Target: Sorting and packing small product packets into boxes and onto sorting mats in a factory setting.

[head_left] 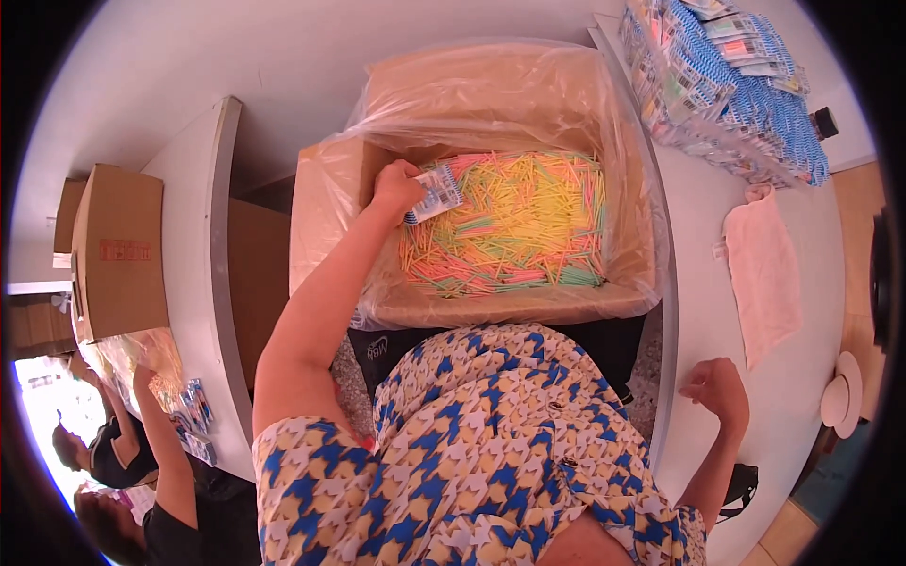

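Note:
A cardboard box (pixel 444 311) lined with clear plastic film stands before me, holding a heap of thin yellow, pink and green sticks (pixel 528 212). Inside its left part, my left hand (pixel 398 187) is closed on the edge of a small flat packet (pixel 439 192), clear with a blue-and-white striped border. That packet lies over the left side of the sticks. My right hand (pixel 719 389) hovers at or rests on the white table to my right, fingers loosely curled, with nothing visible in them. Whether it touches the tabletop I cannot tell.
On the right-hand table (pixel 694 274) stands a large clear bag of blue-striped packets (pixel 727 94), with a pink cloth (pixel 763 274) nearer me. To the left, another table (pixel 193 274) bears a brown carton (pixel 123 250). Two people in dark clothes work beyond it.

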A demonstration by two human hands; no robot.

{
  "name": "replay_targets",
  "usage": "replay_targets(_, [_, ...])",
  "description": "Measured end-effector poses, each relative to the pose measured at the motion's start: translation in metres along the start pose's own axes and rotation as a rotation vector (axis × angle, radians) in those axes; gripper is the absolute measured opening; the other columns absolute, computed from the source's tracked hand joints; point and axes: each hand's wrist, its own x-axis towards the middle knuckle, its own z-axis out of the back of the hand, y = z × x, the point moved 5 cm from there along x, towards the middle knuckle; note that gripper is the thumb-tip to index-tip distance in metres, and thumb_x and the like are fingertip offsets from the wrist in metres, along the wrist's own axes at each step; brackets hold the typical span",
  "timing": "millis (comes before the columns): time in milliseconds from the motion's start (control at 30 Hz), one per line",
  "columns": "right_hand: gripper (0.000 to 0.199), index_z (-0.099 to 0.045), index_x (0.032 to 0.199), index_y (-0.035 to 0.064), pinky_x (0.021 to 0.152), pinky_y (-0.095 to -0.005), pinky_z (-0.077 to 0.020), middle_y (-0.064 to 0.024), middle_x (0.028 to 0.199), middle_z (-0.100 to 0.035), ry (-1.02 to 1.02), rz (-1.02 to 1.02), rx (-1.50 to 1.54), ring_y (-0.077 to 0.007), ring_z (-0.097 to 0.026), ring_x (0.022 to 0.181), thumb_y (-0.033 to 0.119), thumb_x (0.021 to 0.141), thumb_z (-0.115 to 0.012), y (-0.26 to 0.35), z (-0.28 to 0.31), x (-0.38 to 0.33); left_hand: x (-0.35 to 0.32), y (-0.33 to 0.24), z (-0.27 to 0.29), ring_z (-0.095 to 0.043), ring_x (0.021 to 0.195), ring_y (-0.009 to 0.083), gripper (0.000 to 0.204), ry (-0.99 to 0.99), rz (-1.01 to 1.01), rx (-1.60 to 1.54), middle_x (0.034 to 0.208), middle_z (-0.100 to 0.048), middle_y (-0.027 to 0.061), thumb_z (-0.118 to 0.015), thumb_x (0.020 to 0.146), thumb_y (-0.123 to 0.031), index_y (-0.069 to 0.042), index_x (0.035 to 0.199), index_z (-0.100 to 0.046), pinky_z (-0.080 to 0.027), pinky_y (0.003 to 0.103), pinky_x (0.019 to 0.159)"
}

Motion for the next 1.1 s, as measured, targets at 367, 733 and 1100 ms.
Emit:
replay_targets(367, [0.029,-0.064,0.095,-0.0055,0.055,-0.0291,-0.0469,-0.0114,0.065,-0.062,-0.282,0.052,0.044,-0.0177,-0.059,0.056,0.002,0.068,-0.070,0.040,0.015,-0.004,-0.011,-0.019,-0.009,-0.065,0.086,0.0351,0.016,-0.080,-0.140,0.535,0.090,-0.067,0.0171,-0.071,0.073,-0.018,-0.011,0.087,-0.071,-0.052,0.042,0.078])
replay_targets(733, [0.030,-0.063,0.103,-0.0005,0.056,-0.0283,-0.0467,-0.0110,0.081,-0.064,-0.418,0.286,0.045,-0.0177,-0.057,0.061,0.001,0.074,-0.069,0.081,0.030,0.006,-0.033,-0.034,-0.011,-0.061,0.089,0.0318,0.011,-0.350,-0.463,0.836,0.097,-0.060,0.0093,-0.061,0.074,-0.009,-0.012,0.079,-0.071,-0.054,0.042,0.071])
replay_targets(1100, [0.032,-0.061,0.106,0.0013,0.061,-0.0268,-0.0460,-0.0089,0.078,-0.061,-0.366,0.560,0.183,-0.0167,-0.055,0.063,0.011,0.077,-0.071,0.159,0.025,0.045,-0.067,-0.105,-0.004,-0.061,0.079,0.0280,0.006,-0.014,-0.636,0.199,0.083,-0.061,0.0116,-0.058,0.086,-0.009,-0.005,0.089,-0.059,-0.049,0.035,0.068])
